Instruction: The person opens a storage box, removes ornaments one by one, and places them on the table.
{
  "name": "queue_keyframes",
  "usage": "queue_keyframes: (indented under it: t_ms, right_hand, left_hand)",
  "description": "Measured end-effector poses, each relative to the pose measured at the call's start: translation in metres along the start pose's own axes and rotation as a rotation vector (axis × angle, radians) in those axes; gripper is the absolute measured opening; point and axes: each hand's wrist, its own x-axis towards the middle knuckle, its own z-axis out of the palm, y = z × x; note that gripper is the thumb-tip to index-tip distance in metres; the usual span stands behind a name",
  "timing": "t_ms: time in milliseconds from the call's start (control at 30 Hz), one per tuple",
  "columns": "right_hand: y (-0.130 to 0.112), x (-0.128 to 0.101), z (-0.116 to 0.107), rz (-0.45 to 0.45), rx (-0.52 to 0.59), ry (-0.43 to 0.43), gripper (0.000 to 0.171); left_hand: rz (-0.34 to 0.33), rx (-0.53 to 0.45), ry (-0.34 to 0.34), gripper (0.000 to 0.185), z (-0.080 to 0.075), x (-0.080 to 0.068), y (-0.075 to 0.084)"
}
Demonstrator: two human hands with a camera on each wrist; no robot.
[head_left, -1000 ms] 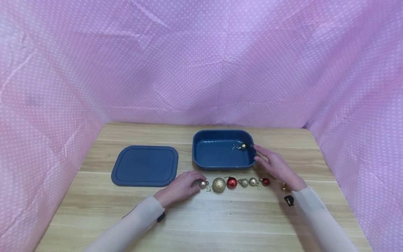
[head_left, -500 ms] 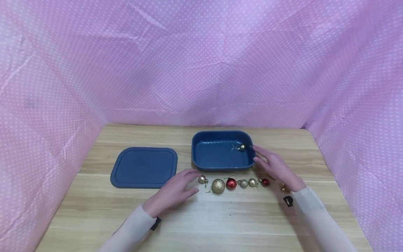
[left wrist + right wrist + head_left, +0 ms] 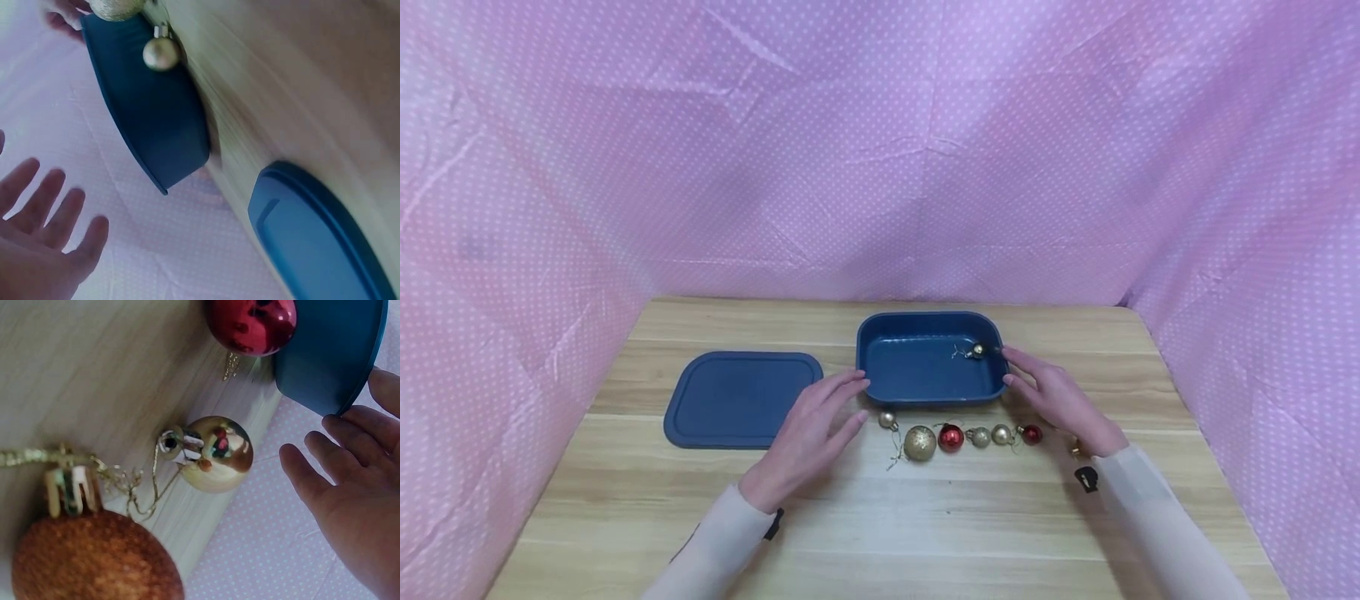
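A dark blue rectangular box (image 3: 932, 402) stands on the table with one small gold bauble (image 3: 978, 350) inside it. My right hand (image 3: 1056, 400) touches the box's right wall with extended fingers, also seen in the right wrist view at the rim. At the front left corner, my left hand (image 3: 808, 433) has its spread fingertips right at the box; the left wrist view shows nothing in that hand. A small pale gold bauble (image 3: 887, 420) lies just right of its thumb. Beside that come a large glitter bauble (image 3: 920, 443) and a shiny red bauble (image 3: 951, 437).
Left of the box lies its flat blue lid (image 3: 741, 400), overlapped by the left hand. The bauble row continues rightward with a small red bauble (image 3: 1032, 434). An orange glitter bauble (image 3: 97, 559) and a shiny gold one (image 3: 219, 453) lie near my right wrist. Pink dotted cloth surrounds the table.
My left hand has let go of the small pale gold bauble and moved up to the box's front left corner. That bauble has shifted slightly towards the box. My right hand stays put.
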Motion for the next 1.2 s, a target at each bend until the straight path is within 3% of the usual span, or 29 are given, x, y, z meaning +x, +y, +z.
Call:
queue_keyframes:
  t_ms: [167,733,933,1200]
  right_hand:
    - [0.001,-0.002,0.001,0.010,0.001,-0.001,0.052]
    - [-0.001,-0.001,0.002,0.003,-0.005,0.002,0.053]
    - [-0.004,0.004,-0.002,-0.034,-0.035,0.069,0.055]
    - [-0.023,0.020,0.000,-0.081,-0.035,0.133,0.052]
  left_hand:
    - [-0.019,0.102,-0.024,0.058,0.008,0.007,-0.005]
    - [-0.292,0.303,-0.297,0.088,0.035,0.036,-0.021]
    - [-0.342,0.304,-0.332,0.085,0.038,0.041,-0.023]
    - [-0.351,0.311,-0.313,0.083,0.041,0.045,-0.025]
